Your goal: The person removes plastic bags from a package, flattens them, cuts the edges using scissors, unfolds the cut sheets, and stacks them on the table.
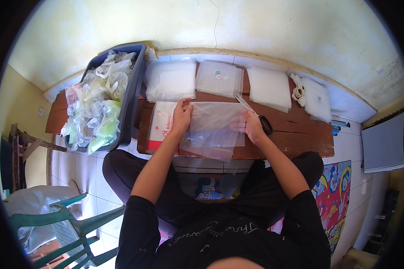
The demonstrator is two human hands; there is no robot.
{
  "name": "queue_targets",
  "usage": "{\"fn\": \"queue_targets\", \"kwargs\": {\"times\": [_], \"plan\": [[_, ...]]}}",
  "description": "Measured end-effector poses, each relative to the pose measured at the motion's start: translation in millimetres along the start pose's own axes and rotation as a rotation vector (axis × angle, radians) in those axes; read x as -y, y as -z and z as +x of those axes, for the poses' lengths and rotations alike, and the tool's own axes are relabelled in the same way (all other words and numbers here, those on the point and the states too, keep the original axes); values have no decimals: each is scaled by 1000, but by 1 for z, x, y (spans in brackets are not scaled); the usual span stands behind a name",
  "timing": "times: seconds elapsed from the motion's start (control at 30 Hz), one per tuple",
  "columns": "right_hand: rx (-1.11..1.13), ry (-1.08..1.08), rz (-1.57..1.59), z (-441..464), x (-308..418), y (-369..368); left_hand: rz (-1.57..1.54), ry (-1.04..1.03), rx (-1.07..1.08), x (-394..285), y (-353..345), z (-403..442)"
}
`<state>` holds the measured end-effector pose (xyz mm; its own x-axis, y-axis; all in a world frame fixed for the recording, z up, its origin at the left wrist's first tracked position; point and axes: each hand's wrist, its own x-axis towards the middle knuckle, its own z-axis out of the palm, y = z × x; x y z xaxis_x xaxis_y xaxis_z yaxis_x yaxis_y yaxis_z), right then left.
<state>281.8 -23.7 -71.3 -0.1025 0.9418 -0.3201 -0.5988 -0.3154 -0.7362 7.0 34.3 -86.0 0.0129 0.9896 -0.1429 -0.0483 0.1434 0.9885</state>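
A clear plastic bag (211,123) spreads between my hands over the front of the wooden bench. At its upper left edge, my left hand (180,120) has its fingers closed on the film. My right hand (254,127) grips the bag's right edge, its fingertips slightly blurred and partly covered by the film. Under my left forearm lies a white and red printed packet (161,123) marked "BAWANG". Scissors with black handles (265,124) rest beside my right hand, blades pointing up and left.
Stacks of clear bags (171,80), (269,87) line the back of the brown bench (300,139), near a crumpled white roll (297,89). On the left stands a dark tub (129,96) heaped with crumpled plastic bags. A green chair (72,219) is at lower left.
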Motion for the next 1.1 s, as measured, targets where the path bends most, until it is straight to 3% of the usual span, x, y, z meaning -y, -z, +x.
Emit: {"fn": "queue_targets", "kwargs": {"times": [0.07, 0.2, 0.27, 0.4, 0.57, 0.7, 0.8, 1.0, 1.07, 1.1], "plan": [[0, 23, -433, 4, -13, 9, 10, 58, -32, -1, 2, 1], [-87, 98, -379, 13, -22, 20, 24, 179, -15, -4, -4, -7], [-227, 183, -303, 11, -19, 15, 147, 233, 143, -4, -4, -12], [-301, 225, -232, 14, -20, 17, 217, 196, 233, 11, -1, -7], [-294, 312, -520, 13, -26, 20, 253, 65, 166, 11, 2, -3], [-251, 209, -536, 8, -24, 17, 186, 48, 159, 13, 1, -3], [-268, 262, -496, 11, -26, 20, 247, 35, 182, 13, 2, -3], [-295, 133, -410, 6, -18, 11, 355, 30, 137, 12, 4, -1], [-395, 307, -813, 5, -18, 9, 358, -17, 149, 14, 4, 0], [-394, 309, -813, 4, -19, 8, 358, -19, 148, 14, 4, 1]]}}
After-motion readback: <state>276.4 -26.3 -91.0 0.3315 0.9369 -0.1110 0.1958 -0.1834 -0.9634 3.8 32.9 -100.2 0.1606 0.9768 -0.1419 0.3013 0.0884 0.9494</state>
